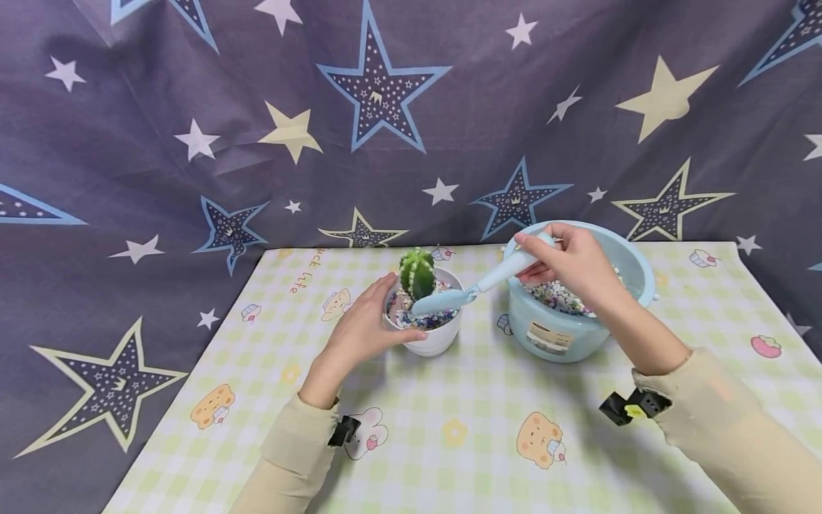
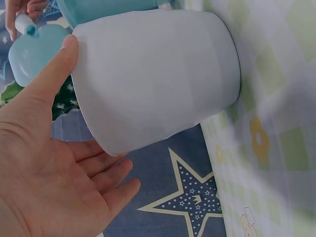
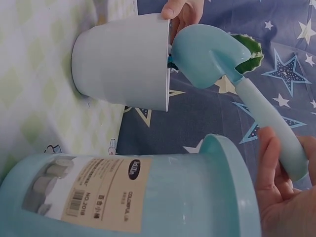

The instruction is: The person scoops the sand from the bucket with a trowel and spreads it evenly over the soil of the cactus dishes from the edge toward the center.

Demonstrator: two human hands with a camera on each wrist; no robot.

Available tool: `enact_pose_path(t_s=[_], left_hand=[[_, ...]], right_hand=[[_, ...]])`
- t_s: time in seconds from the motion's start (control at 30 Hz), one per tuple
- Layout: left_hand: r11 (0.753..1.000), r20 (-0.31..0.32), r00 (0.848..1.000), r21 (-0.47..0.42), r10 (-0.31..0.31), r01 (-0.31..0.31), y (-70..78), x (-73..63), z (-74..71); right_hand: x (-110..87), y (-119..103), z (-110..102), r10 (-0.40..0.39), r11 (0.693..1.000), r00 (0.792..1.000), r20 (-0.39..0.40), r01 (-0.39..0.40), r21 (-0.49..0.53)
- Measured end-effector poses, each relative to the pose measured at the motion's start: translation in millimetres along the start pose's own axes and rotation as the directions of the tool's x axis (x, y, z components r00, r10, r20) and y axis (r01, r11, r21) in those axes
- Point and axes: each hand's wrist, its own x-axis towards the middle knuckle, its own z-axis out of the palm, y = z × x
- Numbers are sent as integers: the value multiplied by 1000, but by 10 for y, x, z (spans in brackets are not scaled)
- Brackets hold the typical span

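My left hand (image 1: 362, 321) holds a white flowerpot (image 1: 432, 345) at its rim, the thumb in front and the fingers round the left side. A green ribbed cactus (image 1: 417, 274) stands in the pot among multicoloured pebbles (image 1: 429, 316). With my right hand (image 1: 574, 260) I grip the pale handle of a light blue garden trowel (image 1: 443, 301). Its blade is over the pot's opening, in front of the cactus, tilted down to the left. In the right wrist view the back of the trowel (image 3: 207, 57) faces the camera, and the blade's edge is close by the rim.
Right of the pot stands a light blue bucket (image 1: 546, 339) with a label, holding more multicoloured pebbles (image 1: 560, 297). A green-and-white checked tablecloth (image 1: 449, 400) with cartoon prints covers the table. Behind hangs a dark curtain (image 1: 385, 178) with stars.
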Motion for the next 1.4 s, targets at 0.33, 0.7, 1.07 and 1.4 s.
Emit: enact_pose_path(t_s=[0.33, 0.7, 1.07, 1.4], left_hand=[[1000, 6, 1000, 4, -17, 17, 11, 9, -8], [1000, 6, 1000, 12, -14, 14, 11, 23, -9], [1000, 8, 1000, 9, -9, 9, 22, 18, -18], [1000, 8, 1000, 8, -13, 13, 24, 11, -18]], right_hand=[[2, 7, -78, -12, 1000, 999, -37, 11, -22], [-47, 35, -204, -53, 975, 998, -39, 60, 213], [-102, 88, -349, -91, 942, 995, -47, 101, 321], [-169, 97, -520, -104, 892, 988, -112, 142, 429]])
